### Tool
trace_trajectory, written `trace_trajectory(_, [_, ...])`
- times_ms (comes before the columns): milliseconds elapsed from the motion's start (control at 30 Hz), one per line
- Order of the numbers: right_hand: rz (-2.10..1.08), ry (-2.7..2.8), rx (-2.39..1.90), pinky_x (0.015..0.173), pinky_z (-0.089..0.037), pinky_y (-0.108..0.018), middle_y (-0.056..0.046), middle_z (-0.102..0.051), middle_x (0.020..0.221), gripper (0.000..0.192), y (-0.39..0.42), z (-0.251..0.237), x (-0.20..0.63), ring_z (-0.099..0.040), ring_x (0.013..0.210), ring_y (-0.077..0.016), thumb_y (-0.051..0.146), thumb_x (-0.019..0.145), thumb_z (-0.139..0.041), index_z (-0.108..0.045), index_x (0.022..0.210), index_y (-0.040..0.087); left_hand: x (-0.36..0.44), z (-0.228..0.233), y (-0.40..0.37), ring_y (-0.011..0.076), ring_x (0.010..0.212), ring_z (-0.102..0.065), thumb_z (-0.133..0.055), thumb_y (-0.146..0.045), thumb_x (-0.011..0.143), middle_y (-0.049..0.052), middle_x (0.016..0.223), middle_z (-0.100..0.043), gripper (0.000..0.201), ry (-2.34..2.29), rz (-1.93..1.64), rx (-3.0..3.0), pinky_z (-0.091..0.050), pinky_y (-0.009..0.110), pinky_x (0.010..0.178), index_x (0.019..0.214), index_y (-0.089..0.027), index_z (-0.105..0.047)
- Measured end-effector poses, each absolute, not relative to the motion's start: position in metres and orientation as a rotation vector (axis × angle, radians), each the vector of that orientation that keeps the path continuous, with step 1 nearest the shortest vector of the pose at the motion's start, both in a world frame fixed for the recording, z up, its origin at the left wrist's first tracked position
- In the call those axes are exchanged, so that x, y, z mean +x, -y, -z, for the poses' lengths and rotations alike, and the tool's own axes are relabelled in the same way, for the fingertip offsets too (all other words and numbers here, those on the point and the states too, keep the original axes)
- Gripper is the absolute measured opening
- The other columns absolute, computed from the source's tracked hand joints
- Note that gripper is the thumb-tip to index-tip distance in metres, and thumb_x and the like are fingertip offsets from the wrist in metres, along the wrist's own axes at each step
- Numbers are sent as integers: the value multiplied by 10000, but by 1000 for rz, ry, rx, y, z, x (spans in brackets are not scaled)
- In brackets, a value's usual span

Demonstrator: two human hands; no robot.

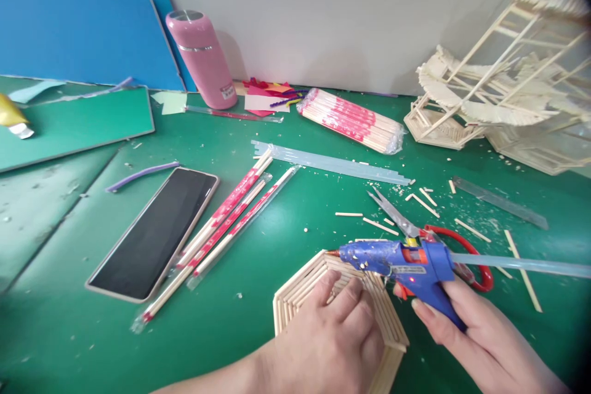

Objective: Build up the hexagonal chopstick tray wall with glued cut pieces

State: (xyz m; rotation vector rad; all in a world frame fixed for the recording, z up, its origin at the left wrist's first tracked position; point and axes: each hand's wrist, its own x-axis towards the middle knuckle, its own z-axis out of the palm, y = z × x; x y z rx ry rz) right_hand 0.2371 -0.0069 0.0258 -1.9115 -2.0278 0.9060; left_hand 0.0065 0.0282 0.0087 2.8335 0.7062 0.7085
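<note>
My right hand (480, 326) is wrapped round the grip of a blue hot glue gun (397, 261), with a clear glue stick (521, 263) jutting from its back. The gun's nozzle points left, over the far corner of an octagonal frame of wooden sticks (290, 301). My left hand (332, 332) lies over this frame, fingers curled down and closed on it, hiding its middle and near-left side. Whether the nozzle touches the sticks I cannot tell. Red-handled scissors (406, 215) lie just behind the gun, partly covered by it.
Several short stick offcuts (425, 203) lie scattered beyond the gun. Glue sticks (332, 163), packed chopsticks (353, 123), loose wrapped chopsticks (231, 215) and a phone (157, 234) occupy the green table. A pink bottle (203, 58) stands by the wall; a stick model (498, 86) stands back right.
</note>
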Motion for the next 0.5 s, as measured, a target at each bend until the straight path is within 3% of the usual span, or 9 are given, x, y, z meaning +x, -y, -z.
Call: trace_trajectory(500, [-883, 1848, -2006, 853, -495, -334, -68, -559, 1219, 488, 13, -32, 233, -560, 1056, -244, 497, 814, -456, -445, 1233, 247, 6, -11, -29, 269, 1015, -527, -404, -204, 874, 75, 971, -616, 207, -706, -643, 2854, -398, 475, 893, 870, -121, -593])
